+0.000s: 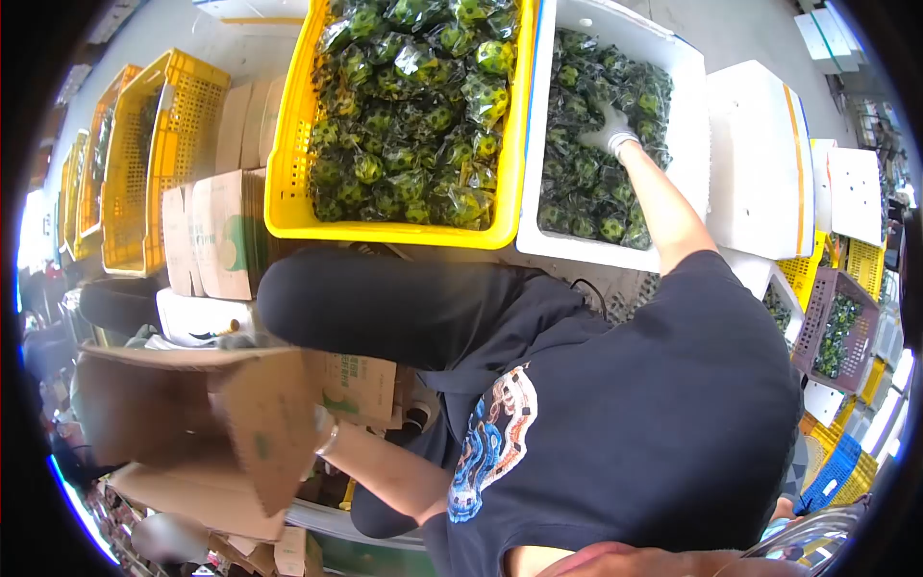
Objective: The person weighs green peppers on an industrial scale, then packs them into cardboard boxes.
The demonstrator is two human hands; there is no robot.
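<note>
My right hand (611, 135), in a pale glove, reaches into a white foam box (615, 258). Its fingers look spread over the clear plastic packets (586, 197) of green, dark-spotted round produce, with nothing visibly lifted. At the lower left, my left hand (323, 423) is at the edge of a cardboard box (264, 433) that lies tilted with its inside showing. The box's flap hides the fingers, so their grip cannot be seen. Beside the foam box stands a yellow crate (394, 234) filled with similar green packets.
Folded cardboard (216, 231) and yellow crates (130, 173) stand at the left. White foam lids or boxes (760, 159) are stacked at the right, near a purple crate (817, 317) of green produce. My bent leg (375, 303) lies between the containers and the cardboard box.
</note>
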